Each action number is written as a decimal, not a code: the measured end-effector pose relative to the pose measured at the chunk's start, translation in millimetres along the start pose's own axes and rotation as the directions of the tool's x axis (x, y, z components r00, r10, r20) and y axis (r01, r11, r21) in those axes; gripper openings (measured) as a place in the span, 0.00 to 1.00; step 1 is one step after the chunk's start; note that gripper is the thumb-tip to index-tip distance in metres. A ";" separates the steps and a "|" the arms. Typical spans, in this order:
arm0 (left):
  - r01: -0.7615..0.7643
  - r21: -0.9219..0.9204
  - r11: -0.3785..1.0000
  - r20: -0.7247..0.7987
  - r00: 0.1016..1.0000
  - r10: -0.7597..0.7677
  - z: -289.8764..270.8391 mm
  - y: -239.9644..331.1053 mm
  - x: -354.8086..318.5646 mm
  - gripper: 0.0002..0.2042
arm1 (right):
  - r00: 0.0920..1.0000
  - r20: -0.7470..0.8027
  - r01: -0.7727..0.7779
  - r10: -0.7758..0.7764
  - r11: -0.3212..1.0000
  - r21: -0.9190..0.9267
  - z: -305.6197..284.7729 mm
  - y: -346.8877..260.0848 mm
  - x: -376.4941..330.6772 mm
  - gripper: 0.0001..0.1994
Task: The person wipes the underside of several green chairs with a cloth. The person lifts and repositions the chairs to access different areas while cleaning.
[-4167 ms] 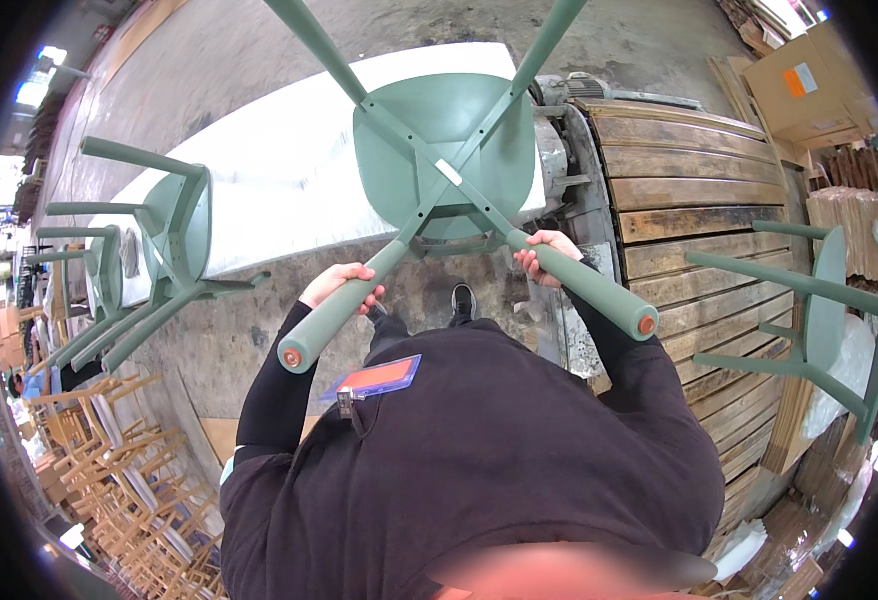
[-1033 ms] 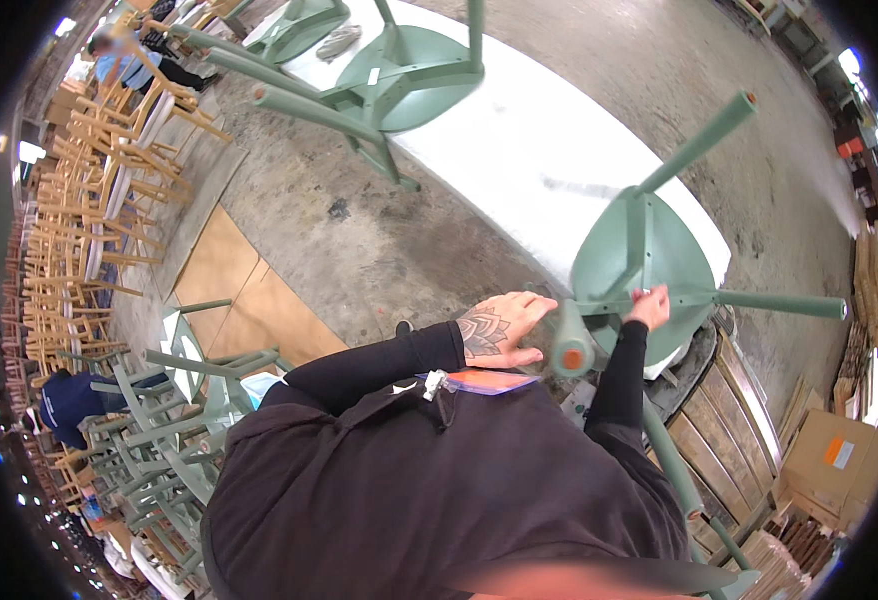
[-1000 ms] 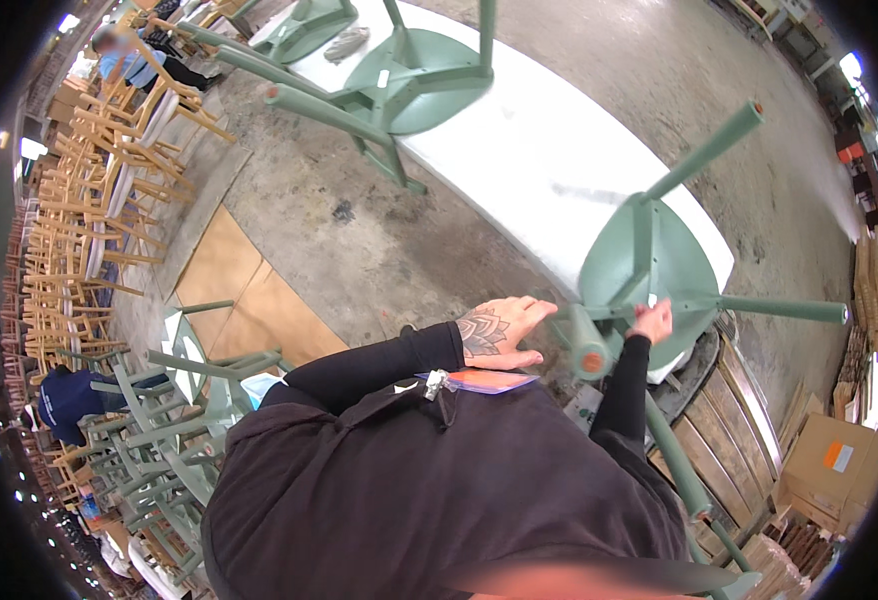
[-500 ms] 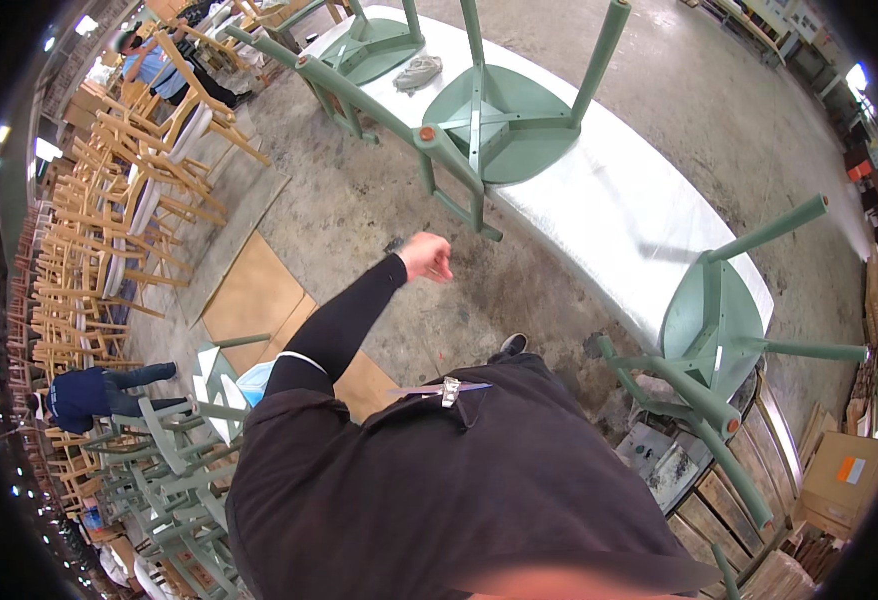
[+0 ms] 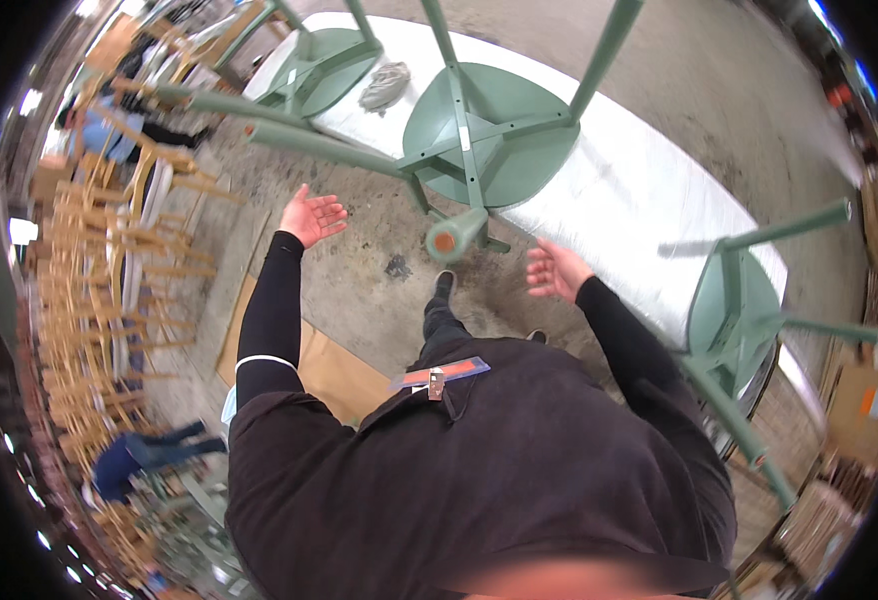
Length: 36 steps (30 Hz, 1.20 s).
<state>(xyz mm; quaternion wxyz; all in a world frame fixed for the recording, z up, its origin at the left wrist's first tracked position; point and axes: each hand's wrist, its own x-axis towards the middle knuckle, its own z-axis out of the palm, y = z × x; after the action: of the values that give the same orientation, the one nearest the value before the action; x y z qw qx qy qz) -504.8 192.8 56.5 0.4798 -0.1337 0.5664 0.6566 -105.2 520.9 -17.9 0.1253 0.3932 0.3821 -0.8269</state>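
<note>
My left hand is held out over the floor, its fingers apart and nothing in it. My right hand hangs open and empty close to the near edge of a long table with a shiny white covering. Between and beyond the two hands, a green chair rests upside down on the table, legs up. The round end of one chair post points toward me. Neither hand appears to touch the chair.
More upturned green chairs stand at the table's far left and right end. A grey cloth lies between two chairs. Stacked wooden chairs line the left, where two people work. Cardboard lies on the floor; a carton sits at right.
My right hand has come into view, open. My left hand has moved left and its curled fingers have spread. The middle chair appears nearer, and one foot is further forward.
</note>
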 end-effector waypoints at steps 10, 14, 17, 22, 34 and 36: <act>0.398 0.716 0.574 0.277 0.592 -0.757 47.1 146.6 126.7 0.38 | 0.984 0.086 -0.177 0.159 0.757 0.628 116.8 -19.8 96.0 0.29; 0.426 0.845 0.323 -0.002 0.607 -0.795 71.3 141.8 148.0 0.21 | 0.989 -0.033 -0.067 0.143 0.636 0.769 122.9 -22.7 106.6 0.13; 0.403 0.862 0.307 -0.017 0.629 -0.777 71.8 148.3 152.6 0.16 | 0.989 0.150 -0.127 0.002 0.538 0.833 111.0 -8.3 118.0 0.09; 0.308 0.892 0.330 0.040 0.675 -0.737 65.3 128.1 128.9 0.13 | 0.991 0.133 -0.126 0.025 0.535 0.836 96.2 -16.1 93.3 0.09; 0.295 0.873 0.389 0.062 0.724 -0.687 204.3 -15.1 -0.3 0.12 | 0.997 0.055 -0.075 0.061 0.422 0.903 -25.0 62.2 -86.6 0.10; 0.306 0.875 0.375 0.048 0.715 -0.697 229.2 -48.5 -7.0 0.12 | 0.995 0.071 -0.089 0.064 0.352 0.932 -54.5 79.1 -115.3 0.10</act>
<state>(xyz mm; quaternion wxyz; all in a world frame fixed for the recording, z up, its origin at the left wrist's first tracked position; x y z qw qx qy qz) -379.1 384.4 105.6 0.7715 0.0763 0.6154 0.1421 41.2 496.4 4.2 -0.0773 0.4031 -0.1744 -0.8950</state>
